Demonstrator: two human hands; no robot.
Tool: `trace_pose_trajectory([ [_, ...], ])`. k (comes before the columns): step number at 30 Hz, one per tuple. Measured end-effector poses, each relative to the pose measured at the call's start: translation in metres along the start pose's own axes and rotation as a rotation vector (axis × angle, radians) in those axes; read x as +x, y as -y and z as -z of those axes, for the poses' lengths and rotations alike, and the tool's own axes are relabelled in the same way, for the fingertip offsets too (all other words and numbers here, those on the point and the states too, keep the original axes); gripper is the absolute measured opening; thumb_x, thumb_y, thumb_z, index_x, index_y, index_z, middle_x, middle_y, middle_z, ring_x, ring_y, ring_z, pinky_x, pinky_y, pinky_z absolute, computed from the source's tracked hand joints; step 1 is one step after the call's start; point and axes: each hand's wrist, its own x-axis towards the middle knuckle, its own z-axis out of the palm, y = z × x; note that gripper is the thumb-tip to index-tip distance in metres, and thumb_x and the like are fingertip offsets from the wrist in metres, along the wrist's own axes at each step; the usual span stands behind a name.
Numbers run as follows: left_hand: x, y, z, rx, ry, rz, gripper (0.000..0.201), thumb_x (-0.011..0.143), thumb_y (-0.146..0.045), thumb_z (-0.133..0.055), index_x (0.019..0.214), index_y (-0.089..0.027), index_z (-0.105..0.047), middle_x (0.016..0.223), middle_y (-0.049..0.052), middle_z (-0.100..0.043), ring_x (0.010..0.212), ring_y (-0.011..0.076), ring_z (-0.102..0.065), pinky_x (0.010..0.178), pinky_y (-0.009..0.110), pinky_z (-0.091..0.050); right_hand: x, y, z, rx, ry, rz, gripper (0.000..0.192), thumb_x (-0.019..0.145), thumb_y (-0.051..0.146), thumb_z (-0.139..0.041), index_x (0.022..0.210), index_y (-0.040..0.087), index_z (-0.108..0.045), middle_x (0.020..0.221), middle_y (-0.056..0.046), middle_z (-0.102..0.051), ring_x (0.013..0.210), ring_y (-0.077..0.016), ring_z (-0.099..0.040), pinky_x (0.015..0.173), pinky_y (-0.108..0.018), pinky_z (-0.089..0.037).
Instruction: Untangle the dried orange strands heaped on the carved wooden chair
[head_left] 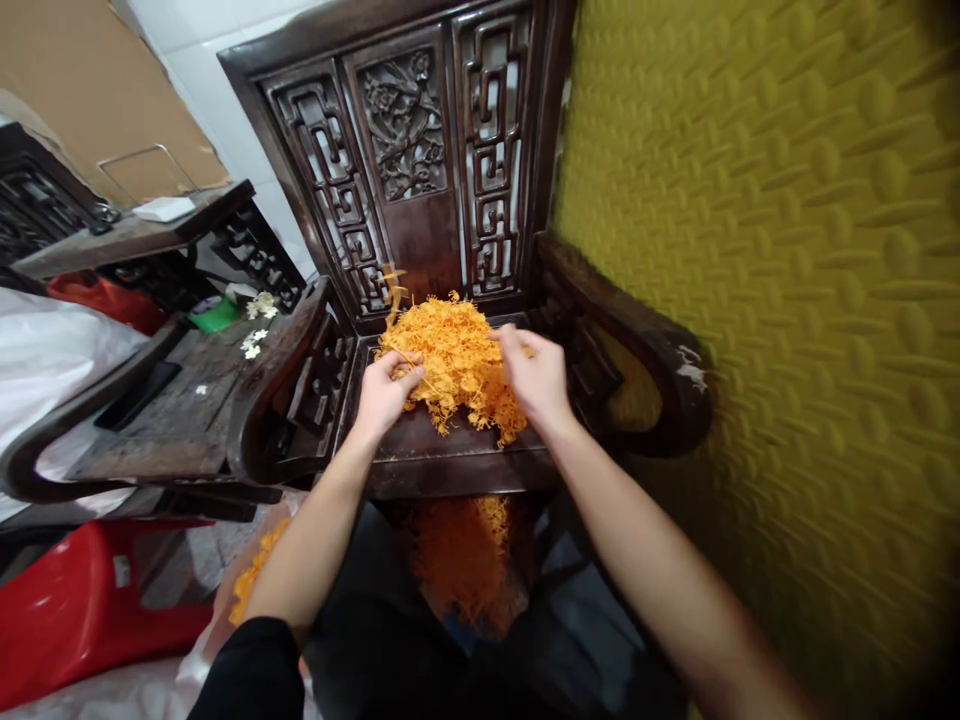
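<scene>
— Dark carved wood filled the frame: a chair (420, 200) with a fretwork back stood against a quilted yellow wall (787, 300) at 3 o'clock. What lay on it?

— An orange pile (457, 365) of fine dried shreds sat heaped on the seat (450, 450), dead centre, reaching toward the backrest at 12 o'clock. More of the same hung blurred below the seat's front edge at 6 o'clock.

— And the hands?

— The left hand (384, 392) was at the pile's 9 o'clock side, fingers curled shut on a tuft of shreds. The right hand (536, 378) rested at the pile's 3 o'clock edge, fingers bent into it; whether it gripped anything could not be told, as it was blurred.

— How would the stuff handle?

— Judged by its look: very light, loose and brittle, clinging in tangles, likely to crumble or scatter. Best taken gently in small pinches or scooped from beneath the heap's edges.

— Anything nearby?

— A side table (172, 390) at 9 o'clock bore small white flowers (255, 345); a red stool (82, 610) stood at 8 o'clock.
</scene>
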Motion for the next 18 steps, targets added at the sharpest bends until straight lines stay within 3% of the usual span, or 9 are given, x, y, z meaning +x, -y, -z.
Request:
trace_pose_trajectory([
  [3,-0.013,-0.010,-0.009,0.152,0.252,-0.077,0.025,0.078,-0.036,-0.073,0.092,-0.015,-0.069,0.091,0.004,-0.070,0.076,0.0145,-0.059,0.071,0.026,-0.045,-0.012,0.006,-0.016,-0.016,0.176,-0.041,0.042,0.089,0.056,-0.064,0.103,0.019,-0.077,0.116,-0.008,-0.075,0.115,-0.0273,-0.068,0.104,-0.042,-0.050],
  [5,-0.020,-0.016,-0.014,0.199,0.394,-0.094,0.025,0.084,-0.040,-0.068,0.090,-0.015,-0.068,0.083,0.001,-0.068,0.073,0.0135,-0.056,0.071,0.026,-0.044,-0.017,0.006,-0.027,0.004,0.275,-0.077,0.042,0.089,0.055,-0.064,0.107,0.019,-0.076,0.120,-0.009,-0.074,0.118,-0.0269,-0.067,0.106,-0.043,-0.049],
  [7,-0.025,-0.021,-0.017,0.228,0.458,-0.095,0.029,0.088,-0.044,-0.064,0.084,-0.016,-0.065,0.071,-0.002,-0.060,0.065,0.0119,-0.051,0.066,0.025,-0.041,-0.018,0.004,-0.032,0.016,0.331,-0.107,0.039,0.089,0.051,-0.065,0.104,0.017,-0.075,0.112,-0.009,-0.076,0.108,-0.0252,-0.070,0.098,-0.040,-0.053],
  [12,-0.026,-0.023,-0.020,0.177,0.440,-0.061,0.037,0.087,-0.048,-0.065,0.070,-0.016,-0.059,0.060,-0.002,-0.052,0.057,0.0105,-0.044,0.057,0.025,-0.036,-0.017,0.000,-0.028,-0.178,0.223,0.033,0.025,0.090,0.040,-0.065,0.084,0.016,-0.070,0.086,-0.007,-0.075,0.082,-0.0215,-0.069,0.079,-0.034,-0.052],
  [15,-0.024,-0.021,-0.023,-0.008,0.384,0.046,0.036,0.080,-0.045,-0.072,0.065,-0.015,-0.060,0.055,-0.003,-0.050,0.051,0.0087,-0.041,0.052,0.024,-0.032,-0.019,0.001,-0.030,-0.365,0.141,0.181,0.024,0.093,0.037,-0.062,0.081,0.018,-0.068,0.084,-0.008,-0.074,0.079,-0.0219,-0.067,0.079,-0.034,-0.048],
  [18,-0.023,-0.023,-0.022,-0.181,0.338,0.179,0.033,0.070,-0.041,-0.081,0.065,-0.013,-0.063,0.053,-0.003,-0.050,0.047,0.0070,-0.039,0.048,0.023,-0.028,-0.010,-0.005,-0.025,-0.414,0.102,0.234,0.025,0.094,0.038,-0.061,0.079,0.019,-0.065,0.079,-0.006,-0.071,0.073,-0.0195,-0.063,0.074,-0.032,-0.046],
])
